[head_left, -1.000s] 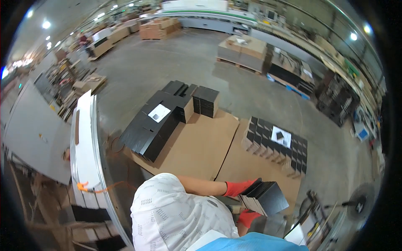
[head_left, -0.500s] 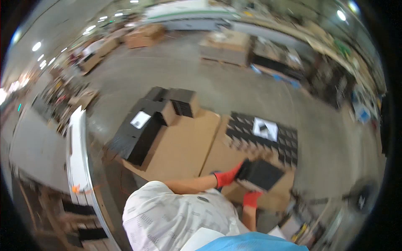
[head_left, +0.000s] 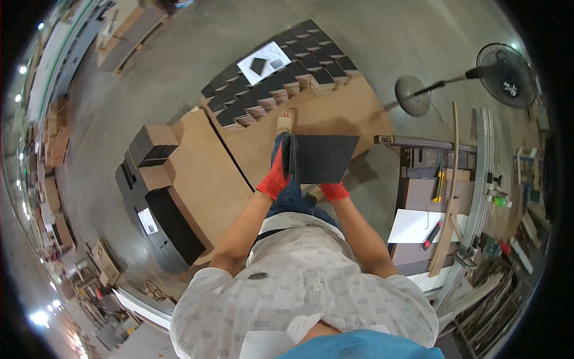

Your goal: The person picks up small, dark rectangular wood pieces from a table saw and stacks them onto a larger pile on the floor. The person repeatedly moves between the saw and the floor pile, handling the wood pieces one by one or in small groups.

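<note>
I carry a small stack of black rectangular panels (head_left: 326, 158) in front of my waist. Its broad dark top faces up. My left hand (head_left: 275, 178), in a red glove, grips the left edge of the stack, where several panel edges show. My right hand (head_left: 335, 191), gloved in red too, supports the near right edge from beneath, its fingers partly hidden. Beyond the panels, rows of stacked black panels (head_left: 299, 51) stand on a brown board (head_left: 353, 110). On those rows lies a white paper sheet (head_left: 272, 55) with a small dark piece on it.
At the right stands a workbench with a metal rail (head_left: 478, 173), a yellow cutter (head_left: 439, 186), a red-black tool (head_left: 433, 235) and a white sheet (head_left: 412, 224). A pedestal fan (head_left: 507, 75) is at far right. Black blocks (head_left: 176, 230) sit on another brown board (head_left: 206, 149) at left.
The view has swung to the right, bringing the workbench and fan into sight. Both hands still hold the panels, now nearer the middle of the view and away from the stacked rows.
</note>
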### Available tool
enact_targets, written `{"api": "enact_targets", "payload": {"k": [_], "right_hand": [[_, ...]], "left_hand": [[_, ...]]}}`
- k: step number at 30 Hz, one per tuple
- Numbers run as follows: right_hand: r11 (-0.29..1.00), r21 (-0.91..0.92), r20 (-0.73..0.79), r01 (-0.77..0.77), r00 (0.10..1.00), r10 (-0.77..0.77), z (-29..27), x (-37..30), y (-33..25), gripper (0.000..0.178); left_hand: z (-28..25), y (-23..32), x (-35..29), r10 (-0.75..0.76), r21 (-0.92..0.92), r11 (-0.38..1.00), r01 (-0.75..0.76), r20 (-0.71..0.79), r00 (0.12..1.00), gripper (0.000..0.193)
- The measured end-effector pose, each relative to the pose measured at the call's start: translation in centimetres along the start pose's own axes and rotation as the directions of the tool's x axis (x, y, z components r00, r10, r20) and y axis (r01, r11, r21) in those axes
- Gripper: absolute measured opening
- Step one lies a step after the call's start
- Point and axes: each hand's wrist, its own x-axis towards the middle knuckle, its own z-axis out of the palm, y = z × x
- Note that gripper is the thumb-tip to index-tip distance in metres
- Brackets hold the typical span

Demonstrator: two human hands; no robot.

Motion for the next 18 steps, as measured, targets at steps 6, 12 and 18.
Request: {"api": "enact_targets", "payload": {"k": [6, 12, 18], "right_hand": [[0.985, 0.135, -0.338, -0.105, 0.930, 0.146, -4.5, 5.1, 5.0, 0.041], [0.979, 0.077, -0.546, -0.188, 0.813, 0.199, -11.8, 13.0, 12.3, 0.043], [0.981, 0.080, -0.659, -0.176, 0.730, 0.185, -23.3, 21.9, 23.6, 0.045]], "left_hand": [[4.8, 4.7, 9.0, -0.119, 0.159, 0.975, 0.157, -0.226, 0.967, 0.031], [-6.3, 3.0, 25.8, -0.216, 0.302, 0.918, 0.256, -0.159, 0.963, 0.055], [-17.8, 0.5, 43.6, -0.283, 0.594, 0.778, 0.206, 0.038, 0.958, 0.063]]}}
